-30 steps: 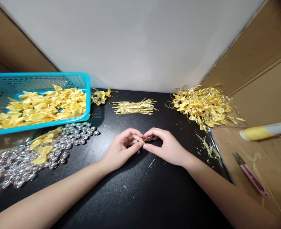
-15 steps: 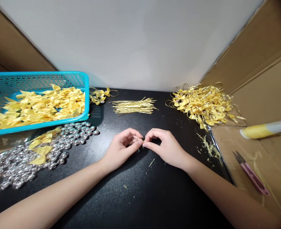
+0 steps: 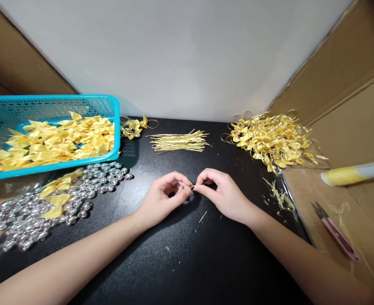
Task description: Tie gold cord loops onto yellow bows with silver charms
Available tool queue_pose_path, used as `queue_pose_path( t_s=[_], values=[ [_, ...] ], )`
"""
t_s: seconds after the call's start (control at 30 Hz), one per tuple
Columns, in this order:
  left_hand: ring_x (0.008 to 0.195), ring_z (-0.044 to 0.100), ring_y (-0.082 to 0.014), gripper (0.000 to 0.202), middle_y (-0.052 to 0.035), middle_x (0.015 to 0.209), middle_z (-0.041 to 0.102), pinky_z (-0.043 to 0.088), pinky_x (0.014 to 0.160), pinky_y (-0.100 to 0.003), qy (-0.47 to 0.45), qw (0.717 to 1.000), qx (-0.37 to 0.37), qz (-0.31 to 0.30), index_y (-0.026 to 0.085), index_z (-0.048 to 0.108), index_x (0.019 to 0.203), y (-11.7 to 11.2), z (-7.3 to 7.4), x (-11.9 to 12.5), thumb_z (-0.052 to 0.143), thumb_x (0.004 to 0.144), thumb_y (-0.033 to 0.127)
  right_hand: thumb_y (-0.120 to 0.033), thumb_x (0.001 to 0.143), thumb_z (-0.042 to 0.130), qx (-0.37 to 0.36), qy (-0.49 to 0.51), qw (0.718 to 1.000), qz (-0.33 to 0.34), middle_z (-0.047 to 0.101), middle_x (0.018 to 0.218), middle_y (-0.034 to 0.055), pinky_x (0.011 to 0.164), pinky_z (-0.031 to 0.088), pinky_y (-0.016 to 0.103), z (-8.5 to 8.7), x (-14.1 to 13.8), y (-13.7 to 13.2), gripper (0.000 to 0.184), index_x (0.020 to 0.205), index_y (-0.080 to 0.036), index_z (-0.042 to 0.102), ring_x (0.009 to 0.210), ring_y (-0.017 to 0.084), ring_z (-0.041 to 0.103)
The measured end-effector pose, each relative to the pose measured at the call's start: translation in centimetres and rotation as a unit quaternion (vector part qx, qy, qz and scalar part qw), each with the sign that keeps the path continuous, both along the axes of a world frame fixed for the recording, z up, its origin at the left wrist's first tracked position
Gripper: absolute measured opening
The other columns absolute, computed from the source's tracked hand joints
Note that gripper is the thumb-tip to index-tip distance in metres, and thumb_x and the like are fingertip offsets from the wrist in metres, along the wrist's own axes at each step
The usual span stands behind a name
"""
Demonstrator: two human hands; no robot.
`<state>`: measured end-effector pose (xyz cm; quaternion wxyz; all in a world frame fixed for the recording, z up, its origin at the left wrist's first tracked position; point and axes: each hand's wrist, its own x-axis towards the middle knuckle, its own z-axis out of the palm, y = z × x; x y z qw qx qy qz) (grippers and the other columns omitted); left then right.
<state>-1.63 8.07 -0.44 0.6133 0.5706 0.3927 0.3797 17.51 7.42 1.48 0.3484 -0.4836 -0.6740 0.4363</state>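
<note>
Between thumb and forefinger, my left hand (image 3: 166, 195) pinches a thin gold cord (image 3: 193, 186) over the middle of the black table (image 3: 187, 262). My right hand (image 3: 220, 192) is closed on the same cord a short way to the right, its fingertips nearly meeting the left ones. The cord shows only as a short piece between the fingers; the rest of it is hidden. Beyond my hands lies a bundle of cut gold cords (image 3: 179, 141). Left of my left hand, silver beads (image 3: 28, 224) are spread out, with yellow ribbon bows (image 3: 56, 205) on top.
A turquoise basket (image 3: 117, 127) of yellow bows stands at left. Finished-looking bow-and-bead loops (image 3: 272, 137) are heaped at back right, a few more (image 3: 134, 127) beside the basket. At right are cord scraps (image 3: 280, 197), pink thread snips (image 3: 337, 233) and a yellow-and-white roll (image 3: 355, 171).
My fingertips have drawn slightly apart, the right hand shifting a little right and up. A short stretch of cord now shows between them.
</note>
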Motion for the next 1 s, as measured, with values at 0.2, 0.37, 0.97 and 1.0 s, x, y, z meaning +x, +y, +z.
queue_pose_path(
  t_s=[0.2,0.37,0.97,1.0],
  values=[
    [0.061,0.059,-0.0099,0.014,-0.0001,0.066,0.067,0.047,0.06,-0.021,0.026,0.999,-0.04,0.024,0.014,0.068,0.084,0.0,0.3,0.3,0.073,0.076,0.025,-0.012,0.086,0.063,0.018,-0.026,0.999,0.008,0.06,0.076,-0.0014,0.07,0.043,0.025,0.4,-0.1,-0.1,0.016,0.073,-0.019,0.057,0.074,0.012,0.056],
    [0.064,0.06,-0.0115,0.017,-0.0031,0.073,0.071,0.046,0.062,-0.023,0.07,0.996,-0.045,0.03,0.014,0.074,0.083,-0.1,0.3,0.4,0.073,0.077,0.03,-0.013,0.086,0.064,0.029,-0.047,0.998,0.014,0.059,0.077,-0.0011,0.07,0.042,0.025,0.6,-0.1,-0.3,0.016,0.073,-0.018,0.057,0.074,0.013,0.056],
    [0.058,0.047,-0.0089,0.017,0.0037,0.063,0.057,0.036,0.059,-0.023,0.076,0.994,-0.073,-0.013,0.015,0.06,0.069,0.7,1.6,0.6,0.062,0.076,0.031,-0.014,0.09,0.06,0.138,-0.138,0.98,0.021,0.062,0.082,0.0007,0.076,0.041,0.031,0.2,-0.2,-0.8,0.015,0.078,-0.02,0.054,0.08,0.016,0.058],
    [0.057,0.045,-0.0086,0.016,0.0045,0.061,0.055,0.035,0.058,-0.023,0.078,0.993,-0.089,-0.018,0.016,0.06,0.068,0.8,1.8,0.6,0.061,0.075,0.031,-0.014,0.091,0.06,0.149,-0.144,0.978,0.022,0.063,0.082,0.0006,0.076,0.041,0.031,0.2,-0.1,-0.8,0.015,0.078,-0.02,0.054,0.08,0.016,0.058]
  ],
)
